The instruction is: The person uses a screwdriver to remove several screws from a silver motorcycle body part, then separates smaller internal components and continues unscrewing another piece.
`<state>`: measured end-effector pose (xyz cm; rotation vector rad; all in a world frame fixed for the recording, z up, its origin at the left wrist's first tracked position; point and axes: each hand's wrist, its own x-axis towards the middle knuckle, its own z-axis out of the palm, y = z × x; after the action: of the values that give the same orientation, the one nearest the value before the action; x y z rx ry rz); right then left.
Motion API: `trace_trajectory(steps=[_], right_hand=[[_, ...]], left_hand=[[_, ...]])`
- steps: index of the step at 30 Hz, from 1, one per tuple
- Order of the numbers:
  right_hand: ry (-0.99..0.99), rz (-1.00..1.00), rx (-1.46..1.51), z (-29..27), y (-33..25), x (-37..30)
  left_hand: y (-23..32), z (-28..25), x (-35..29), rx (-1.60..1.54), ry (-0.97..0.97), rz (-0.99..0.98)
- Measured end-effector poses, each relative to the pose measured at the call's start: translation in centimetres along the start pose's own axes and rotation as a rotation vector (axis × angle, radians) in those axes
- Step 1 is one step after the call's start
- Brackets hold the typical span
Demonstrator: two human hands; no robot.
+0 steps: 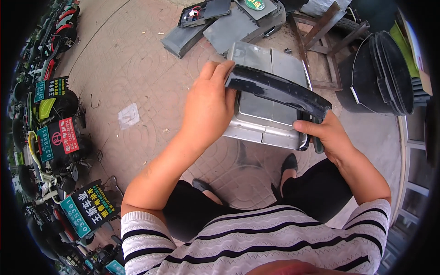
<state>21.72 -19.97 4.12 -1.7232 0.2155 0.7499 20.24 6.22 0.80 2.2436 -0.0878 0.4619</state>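
Observation:
A silver-grey box-like case [266, 111], much like an electric-bike battery case, is held up in front of me above the paving. Across its top arches a glossy black carrying handle [279, 91]. My left hand [208, 98] is closed around the handle's left end, fingers over its far side. At the opposite end my right hand [327, 133] grips the handle and case corner, its thumb lying on the case edge. A dark green piece [318, 145] sticks out below the right hand; its kind is unclear. The right fingers are mostly hidden.
Grey casings [231, 30] and an open black box with wires [204, 13] lie on the paving ahead. A rusty metal frame [327, 82] and black buckets [376, 75] stand to the right. Parked electric bikes [64, 101] line the left; a flat clear plastic piece [129, 116] lies nearby.

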Motion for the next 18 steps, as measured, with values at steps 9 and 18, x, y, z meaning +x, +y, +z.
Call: trace_trajectory(steps=[9, 18], right_hand=[[0.149, -0.075, 0.181, -3.4, 3.7, -1.0], [0.447, -0.186, 0.009, -0.7, 4.9, -0.4]], left_hand=[[-1.0, 1.2, 3.0, -0.074, -0.292, 0.447], [-3.8, 3.3, 3.2, -0.217, -0.050, 0.550]])
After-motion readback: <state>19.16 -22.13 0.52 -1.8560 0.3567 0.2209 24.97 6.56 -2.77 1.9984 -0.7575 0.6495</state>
